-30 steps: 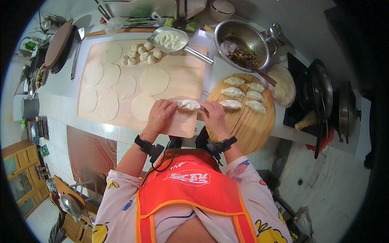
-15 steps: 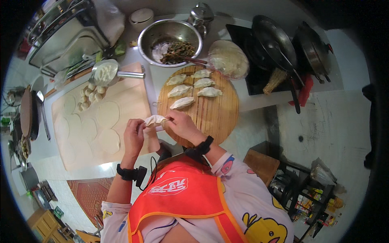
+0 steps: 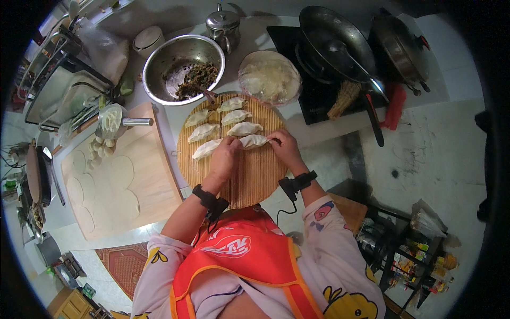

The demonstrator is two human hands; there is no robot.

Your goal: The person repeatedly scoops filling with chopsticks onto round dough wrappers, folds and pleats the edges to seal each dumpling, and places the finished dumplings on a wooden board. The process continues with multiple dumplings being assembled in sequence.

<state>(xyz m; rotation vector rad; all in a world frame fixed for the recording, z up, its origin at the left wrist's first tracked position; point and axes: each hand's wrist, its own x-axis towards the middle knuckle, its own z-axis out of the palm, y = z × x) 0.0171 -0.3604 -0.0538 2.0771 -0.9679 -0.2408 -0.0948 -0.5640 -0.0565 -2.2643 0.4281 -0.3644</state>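
A pleated white dumpling (image 3: 254, 141) lies at or just above the round slatted bamboo board (image 3: 239, 186), its two ends pinched between my hands. My left hand (image 3: 226, 159) closes on its left end, beside another dumpling (image 3: 205, 151) on the board. The right end is in the fingertips of my right hand (image 3: 287, 149), near the board's right edge. Several more dumplings stand in two columns above my hands. Whether the held dumpling's underside touches the slats cannot be made out.
To the left, a wooden board (image 3: 154, 186) carries flat dough rounds (image 3: 119, 183), small dough lumps (image 3: 99, 149) and a ladle of flour (image 3: 111, 121). Behind stand a steel bowl of dark filling (image 3: 196, 80), a plastic-covered bowl (image 3: 270, 78), a steel pot (image 3: 223, 26) and a wok (image 3: 340, 48).
Both hands have carried the dumpling rightward from the bamboo board's left edge to the end of its right column. My view has shifted to the right.
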